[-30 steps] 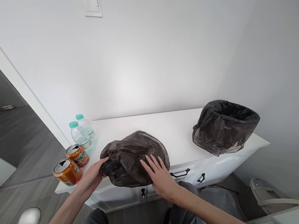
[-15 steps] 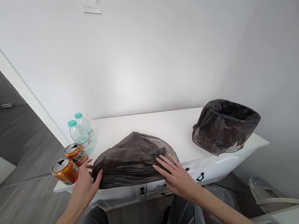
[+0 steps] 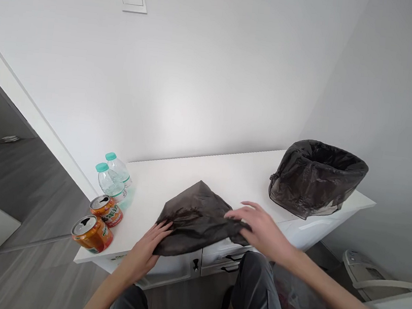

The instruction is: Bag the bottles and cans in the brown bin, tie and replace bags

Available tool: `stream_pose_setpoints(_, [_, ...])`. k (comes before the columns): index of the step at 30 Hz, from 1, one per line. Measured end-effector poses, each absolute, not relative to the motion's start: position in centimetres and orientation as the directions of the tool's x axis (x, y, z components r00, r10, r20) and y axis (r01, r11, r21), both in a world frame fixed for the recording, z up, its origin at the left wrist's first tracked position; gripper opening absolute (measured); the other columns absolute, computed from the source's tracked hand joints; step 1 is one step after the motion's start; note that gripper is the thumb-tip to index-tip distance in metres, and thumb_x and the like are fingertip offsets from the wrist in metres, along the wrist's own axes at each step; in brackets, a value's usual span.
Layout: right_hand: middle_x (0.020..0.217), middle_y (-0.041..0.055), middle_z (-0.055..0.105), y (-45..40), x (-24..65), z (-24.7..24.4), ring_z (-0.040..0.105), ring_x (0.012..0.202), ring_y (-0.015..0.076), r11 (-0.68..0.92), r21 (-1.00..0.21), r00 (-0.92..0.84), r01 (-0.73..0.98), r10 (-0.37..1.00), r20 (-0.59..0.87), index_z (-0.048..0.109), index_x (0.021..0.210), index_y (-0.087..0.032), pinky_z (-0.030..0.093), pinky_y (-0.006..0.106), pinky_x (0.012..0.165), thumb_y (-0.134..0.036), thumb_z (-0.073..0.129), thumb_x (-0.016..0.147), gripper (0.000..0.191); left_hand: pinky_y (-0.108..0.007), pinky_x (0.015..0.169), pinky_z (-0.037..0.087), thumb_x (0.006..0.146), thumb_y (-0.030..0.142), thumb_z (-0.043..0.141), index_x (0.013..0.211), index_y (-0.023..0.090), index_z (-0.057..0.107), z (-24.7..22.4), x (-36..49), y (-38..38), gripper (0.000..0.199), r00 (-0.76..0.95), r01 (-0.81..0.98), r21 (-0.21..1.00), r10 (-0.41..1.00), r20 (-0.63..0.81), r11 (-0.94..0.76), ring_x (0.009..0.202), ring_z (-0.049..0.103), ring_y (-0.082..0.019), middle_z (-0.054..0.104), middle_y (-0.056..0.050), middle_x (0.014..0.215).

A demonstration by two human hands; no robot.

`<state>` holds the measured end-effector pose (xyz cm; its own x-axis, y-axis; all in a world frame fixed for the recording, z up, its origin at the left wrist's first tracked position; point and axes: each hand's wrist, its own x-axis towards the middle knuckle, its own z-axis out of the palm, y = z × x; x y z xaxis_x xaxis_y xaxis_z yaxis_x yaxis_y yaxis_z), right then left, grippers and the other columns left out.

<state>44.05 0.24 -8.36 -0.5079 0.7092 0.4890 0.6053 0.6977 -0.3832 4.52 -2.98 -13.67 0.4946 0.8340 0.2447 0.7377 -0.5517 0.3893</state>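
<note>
Both hands of mine, left hand (image 3: 145, 249) and right hand (image 3: 260, 230), are apart at opposite ends of a thin, dark, see-through plastic bag (image 3: 193, 232), which lies over the front edge of a long white cabinet top (image 3: 233, 172). At far left on that top stand two orange metal drink cans, a nearer can (image 3: 92, 238) and a farther can (image 3: 112, 213), both upright with opened tops. Just behind them stand two clear plastic bottles with mint-green caps, a nearer bottle (image 3: 109, 181) and a farther bottle (image 3: 120, 167); all four seem grouped there to leave working room. Next comes my left hand, fingers extended across the bag's left end, probably to stop the slippery film sliding; its thumb is hidden, so I cannot tell whether it grips. Between my hands the bag lies flattened, one corner pointing back. My right hand, slightly blurred, has the bag's right end bunched between thumb and fingers, seemingly to keep the film stretched. Well apart, near the right end, stands an open-mouthed container wrapped in crinkled dark plastic (image 3: 313, 191), perhaps set there to be out of my hands' way.
</note>
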Motion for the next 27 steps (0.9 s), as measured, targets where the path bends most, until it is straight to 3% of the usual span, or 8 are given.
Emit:
stream_pose_setpoints(3, [0.125,0.0072,0.074,1.2,43.3,-4.5,0.071,0.114,0.0318,0.545,-0.492,-0.203,0.678,0.783,0.588,0.061,0.137,-0.030,0.056,0.061,0.102,-0.019,0.055,0.094,0.045,-0.051,0.120,0.041,0.086,0.021,0.055,0.116,0.026,0.077,-12.0,6.2,-1.4,0.037,0.388,0.624,0.682,0.909,0.153,-0.381,0.137,0.057,-0.034,0.069,-0.008,0.137])
stream_pose_setpoints(5, [0.140,0.0108,0.065,0.9,41.5,-3.4,0.063,0.129,0.0361,0.524,-0.487,-0.076,0.699,0.731,0.678,0.055,0.145,-0.029,0.050,0.066,0.109,-0.025,0.058,0.096,0.049,-0.046,0.112,0.048,0.089,0.034,0.059,0.094,0.025,0.081,-11.0,7.1,-0.5,0.024,0.260,0.549,0.808,0.963,0.075,-0.212,0.124,0.065,-0.036,0.075,-0.010,0.123])
stream_pose_setpoints(8, [0.160,0.0052,0.048,-0.7,37.1,-4.3,0.042,0.150,0.0334,0.700,-0.308,-0.346,0.644,0.626,0.699,0.047,0.153,-0.034,0.032,0.067,0.125,-0.024,0.056,0.098,0.056,-0.044,0.101,0.054,0.087,0.044,0.066,0.094,0.024,0.079,-10.3,7.8,0.1,0.025,0.080,0.521,0.846,0.993,0.082,-0.112,0.107,0.070,-0.035,0.077,-0.012,0.109])
stream_pose_setpoints(10, [0.166,0.0030,0.040,-1.0,34.2,-6.1,0.032,0.156,0.0314,0.801,-0.195,-0.564,0.566,0.549,0.617,0.041,0.158,-0.033,0.021,0.067,0.129,-0.024,0.053,0.101,0.059,-0.047,0.104,0.053,0.089,0.042,0.068,0.117,0.023,0.074,-10.0,8.2,-0.2,0.035,0.023,0.613,0.762,0.969,0.246,-0.208,0.113,0.069,-0.034,0.074,-0.013,0.121])
stream_pose_setpoints(13, [0.167,0.0086,0.039,1.7,31.6,-9.3,0.025,0.159,0.0334,0.794,-0.173,-0.628,0.582,0.575,0.525,0.041,0.158,-0.027,0.017,0.069,0.129,-0.035,0.050,0.104,0.055,-0.049,0.119,0.042,0.098,0.033,0.059,0.148,0.025,0.055,-10.0,8.8,-0.7,0.050,0.199,0.775,0.427,0.822,0.534,-0.465,0.138,0.056,-0.030,0.058,-0.013,0.151])
stream_pose_setpoints(17, [0.169,0.0140,0.034,7.7,31.2,-13.1,0.023,0.160,0.0323,0.745,-0.217,-0.658,0.631,0.662,0.358,0.037,0.161,-0.016,0.017,0.064,0.129,-0.043,0.036,0.110,0.058,-0.050,0.127,0.030,0.106,0.031,0.048,0.160,0.028,0.041,-12.3,8.5,0.2,0.055,0.579,0.751,0.075,0.708,0.404,-0.656,0.151,0.043,-0.027,0.050,-0.008,0.161])
stream_pose_setpoints(23, [0.169,0.0081,0.036,12.6,34.0,-15.4,0.028,0.158,0.0236,0.677,-0.334,-0.662,0.656,0.728,0.178,0.045,0.158,-0.021,0.031,0.048,0.128,-0.045,0.031,0.110,0.055,-0.054,0.129,0.025,0.107,0.045,0.046,0.165,0.027,0.031,-16.5,4.8,1.6,0.062,0.567,0.801,0.066,0.791,0.231,-0.594,0.157,0.031,-0.030,0.035,-0.008,0.168])
stream_pose_setpoints(27, [0.166,0.0124,0.039,14.8,37.7,-15.5,0.032,0.157,0.0263,0.609,-0.341,-0.592,0.716,0.789,0.165,0.048,0.156,-0.015,0.026,0.053,0.129,-0.043,0.029,0.110,0.057,-0.051,0.129,0.026,0.104,0.047,0.052,0.168,0.027,0.020,-16.6,2.1,-0.1,0.074,0.611,0.768,0.070,0.762,0.215,-0.636,0.158,0.028,-0.029,0.030,-0.009,0.170])
